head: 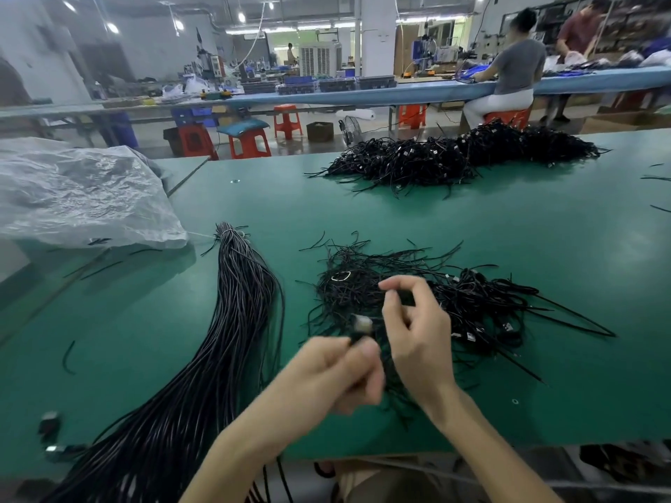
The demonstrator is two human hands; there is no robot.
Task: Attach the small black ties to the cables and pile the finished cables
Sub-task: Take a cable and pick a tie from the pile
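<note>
Two hands over the green table; what has the left hand got?

It is blurred, but its fingers are curled round a black cable, whose pale connector sticks out just past the knuckles.

And the right hand?

Thumb and forefinger pinch a small black tie, just beyond and right of that connector. The other fingers are loosely bent.

Where is the rest of the work?

A loose heap of ties lies directly behind both hands, running into a tangle of cables just right of the right hand. A long bundle of cables stretches left of the left hand. Well beyond the hands sits a big pile of cables, and far off to the left hand's side, a crumpled plastic bag.
</note>
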